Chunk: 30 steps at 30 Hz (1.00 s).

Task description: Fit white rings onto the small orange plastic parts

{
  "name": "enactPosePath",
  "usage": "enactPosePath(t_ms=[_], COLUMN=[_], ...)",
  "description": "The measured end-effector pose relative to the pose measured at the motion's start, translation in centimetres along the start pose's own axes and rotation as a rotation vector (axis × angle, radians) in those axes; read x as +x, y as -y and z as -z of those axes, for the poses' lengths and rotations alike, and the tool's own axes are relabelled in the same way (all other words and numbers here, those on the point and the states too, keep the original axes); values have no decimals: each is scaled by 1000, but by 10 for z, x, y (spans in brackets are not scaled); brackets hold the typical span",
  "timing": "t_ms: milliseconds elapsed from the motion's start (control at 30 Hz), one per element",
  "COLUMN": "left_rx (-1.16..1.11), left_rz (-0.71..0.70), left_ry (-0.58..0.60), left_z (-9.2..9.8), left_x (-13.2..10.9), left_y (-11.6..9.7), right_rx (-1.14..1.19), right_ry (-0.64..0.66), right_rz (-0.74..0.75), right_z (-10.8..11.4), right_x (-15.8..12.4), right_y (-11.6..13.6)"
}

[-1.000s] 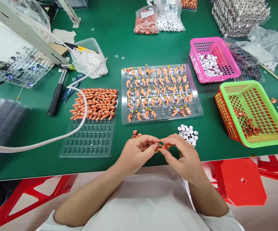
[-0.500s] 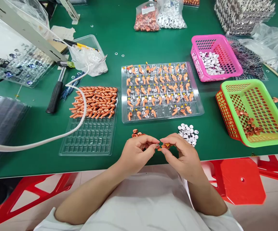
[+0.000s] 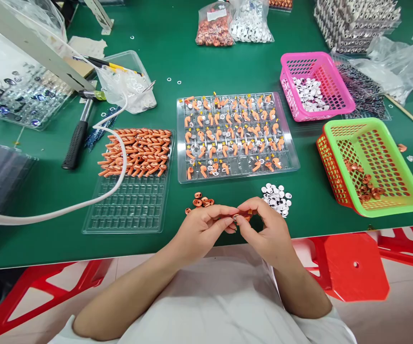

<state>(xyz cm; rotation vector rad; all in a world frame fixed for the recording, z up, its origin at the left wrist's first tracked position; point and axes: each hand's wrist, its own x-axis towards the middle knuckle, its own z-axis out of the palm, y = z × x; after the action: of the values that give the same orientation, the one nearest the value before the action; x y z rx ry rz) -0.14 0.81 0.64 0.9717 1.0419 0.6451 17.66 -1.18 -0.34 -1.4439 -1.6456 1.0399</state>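
In front of my chest, both hands meet fingertip to fingertip. My left hand pinches a small round earbud part that my fingers mostly hide. My right hand is closed on an orange earbud shell, of which a little orange and yellow shows; the two pieces are together, but whether they are joined I cannot tell. Just beyond my left hand lies a small heap of copper earbud caps. White round stickers are piled beyond my right hand. Farther back, a clear tray holds rows of orange earbud shells.
At left, another tray carries stacked copper stems, with a white cable crossing over it. A hammer lies beyond. Pink and green baskets of small parts stand at right. Filled bags lie at the back.
My hands have drawn closer, bringing the round part and the earbud shell together. The fingers of my right hand now cover more of the shell. The view has shifted slightly.
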Motion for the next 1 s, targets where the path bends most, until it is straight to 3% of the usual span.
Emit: enactPosePath(t_ms=[400, 767, 1000], left_rx=[-71, -61, 80], left_rz=[-12, -38, -281], left_ry=[-7, 32, 83], left_z=[3, 11, 13], left_x=[2, 4, 2], left_y=[-1, 5, 7], right_rx=[-18, 90, 240], right_ry=[-22, 97, 135], right_rz=[46, 86, 141], right_z=[4, 14, 14], right_x=[1, 3, 0], right_y=[3, 4, 1])
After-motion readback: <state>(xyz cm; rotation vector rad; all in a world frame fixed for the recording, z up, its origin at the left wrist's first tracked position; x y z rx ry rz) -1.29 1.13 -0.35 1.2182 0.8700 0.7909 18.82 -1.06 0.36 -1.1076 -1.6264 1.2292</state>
